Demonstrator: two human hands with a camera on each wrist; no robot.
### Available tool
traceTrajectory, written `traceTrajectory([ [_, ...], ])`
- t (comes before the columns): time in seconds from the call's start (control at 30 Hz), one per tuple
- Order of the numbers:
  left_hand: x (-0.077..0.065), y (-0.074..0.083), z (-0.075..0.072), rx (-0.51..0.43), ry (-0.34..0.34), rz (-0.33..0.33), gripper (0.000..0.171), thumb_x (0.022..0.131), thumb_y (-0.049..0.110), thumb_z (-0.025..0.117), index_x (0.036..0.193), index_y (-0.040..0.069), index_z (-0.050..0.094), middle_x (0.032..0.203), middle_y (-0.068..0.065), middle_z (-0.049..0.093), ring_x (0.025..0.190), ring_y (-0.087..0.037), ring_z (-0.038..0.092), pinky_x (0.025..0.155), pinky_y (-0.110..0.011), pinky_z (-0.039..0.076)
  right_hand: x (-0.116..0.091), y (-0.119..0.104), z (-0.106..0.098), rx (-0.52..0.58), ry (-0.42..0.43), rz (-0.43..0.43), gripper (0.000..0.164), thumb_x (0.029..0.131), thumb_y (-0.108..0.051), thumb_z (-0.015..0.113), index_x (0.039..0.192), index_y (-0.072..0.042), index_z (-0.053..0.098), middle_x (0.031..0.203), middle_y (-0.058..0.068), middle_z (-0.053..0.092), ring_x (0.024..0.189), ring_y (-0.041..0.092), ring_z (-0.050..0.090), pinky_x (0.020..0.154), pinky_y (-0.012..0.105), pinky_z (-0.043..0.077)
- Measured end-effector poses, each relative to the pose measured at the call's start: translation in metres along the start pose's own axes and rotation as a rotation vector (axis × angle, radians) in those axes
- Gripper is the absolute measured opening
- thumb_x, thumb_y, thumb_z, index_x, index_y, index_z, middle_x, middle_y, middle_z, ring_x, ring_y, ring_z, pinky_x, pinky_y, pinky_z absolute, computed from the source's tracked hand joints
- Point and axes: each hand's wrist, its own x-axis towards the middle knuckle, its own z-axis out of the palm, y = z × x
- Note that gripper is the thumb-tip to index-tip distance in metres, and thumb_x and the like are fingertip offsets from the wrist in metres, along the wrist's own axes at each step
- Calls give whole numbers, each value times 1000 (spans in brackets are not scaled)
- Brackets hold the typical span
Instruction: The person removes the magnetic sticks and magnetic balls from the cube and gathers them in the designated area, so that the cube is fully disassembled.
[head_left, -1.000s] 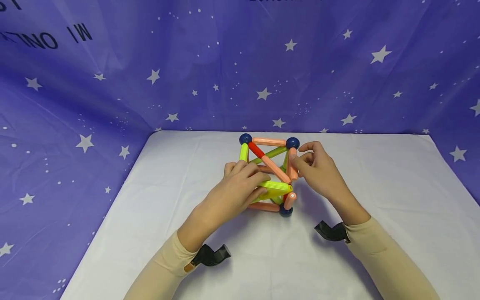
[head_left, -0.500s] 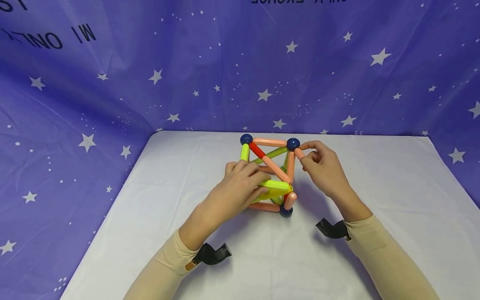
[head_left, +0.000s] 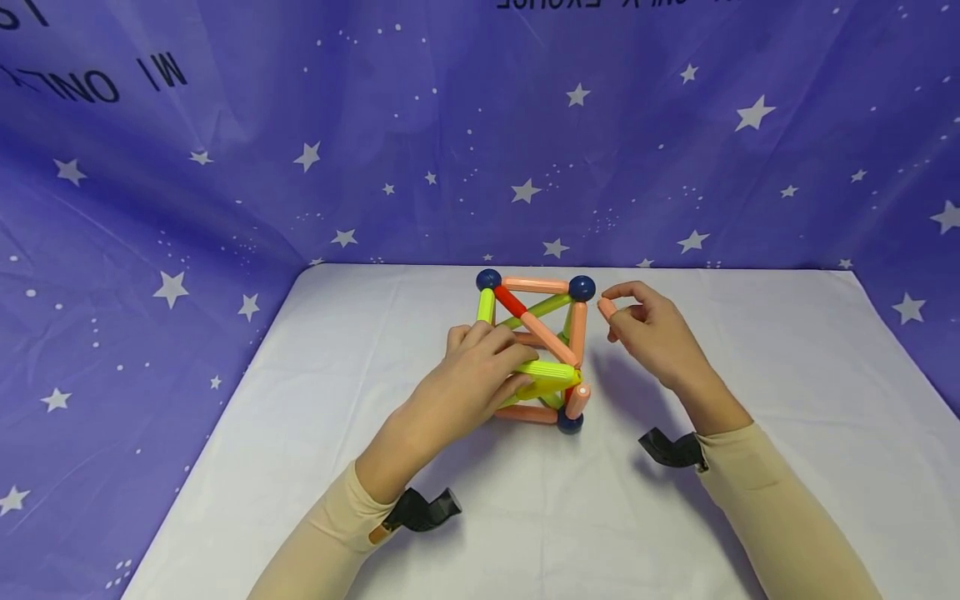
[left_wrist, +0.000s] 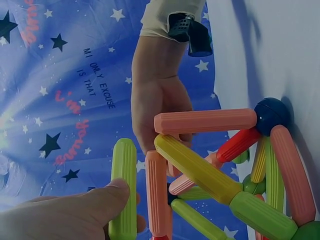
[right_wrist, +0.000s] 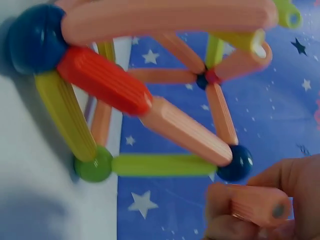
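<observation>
On the table stands a frame of ribbed magnetic rods joined by balls, with salmon, red, yellow and green rods. Its upper corners carry a blue ball point(head_left: 489, 280) at left and another blue ball point(head_left: 582, 288) at right. My left hand point(head_left: 472, 371) lies over the frame's near left side, hiding part of it; its thumb and fingers pinch a lime-green rod point(left_wrist: 123, 160). Just right of the upper right ball, my right hand point(head_left: 652, 337) pinches a salmon magnetic rod point(right_wrist: 257, 202) between thumb and fingers. A gap shows between this rod and the ball.
A white cloth covers the table point(head_left: 300, 367), and a purple star-patterned backdrop point(head_left: 420, 125) rises behind and at the sides. Each wrist carries a black strap-like piece, one at the left sleeve point(head_left: 423, 510) and one at the right point(head_left: 671, 448).
The salmon rod in my right hand has come away from beside the frame's upright salmon rod, swung up near the upper right ball, then shifted right. My left hand stays put.
</observation>
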Motion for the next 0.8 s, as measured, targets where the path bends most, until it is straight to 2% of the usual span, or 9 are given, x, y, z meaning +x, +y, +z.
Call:
traceTrajectory([
  [0.17, -1, 0, -2, -2, -6, -3, 24, 92, 28, 69, 115, 22, 66, 111, 5, 59, 98, -17, 45, 85, -39, 30, 1, 7, -14, -4, -43, 55, 36, 96, -26, 53, 129, -15, 50, 83, 13, 68, 78, 26, 62, 63, 35, 45],
  [0.4, 0, -3, -2, 10, -9, -5, 24, 91, 28, 70, 113, 21, 66, 113, 4, 59, 97, -17, 45, 85, -39, 31, 1, 24, -21, -213, -173, 131, 42, 90, -24, 59, 127, -9, 47, 92, 10, 65, 73, 22, 61, 63, 35, 44],
  [0.63, 0, -3, -1, 4, -4, 0, 25, 90, 28, 71, 113, 21, 66, 113, 4, 59, 96, -17, 45, 84, -40, 31, 13, 55, -12, -325, -188, 154, 43, 89, -26, 61, 126, -8, 48, 98, 14, 65, 79, 25, 60, 62, 34, 45],
  [0.8, 0, -2, 0, 3, -8, 0, 25, 91, 28, 71, 114, 21, 66, 114, 4, 58, 96, -17, 44, 83, -39, 31, 17, 71, -5, -363, -166, 125, 46, 89, -28, 66, 126, -6, 49, 98, 15, 65, 80, 26, 60, 64, 34, 46],
])
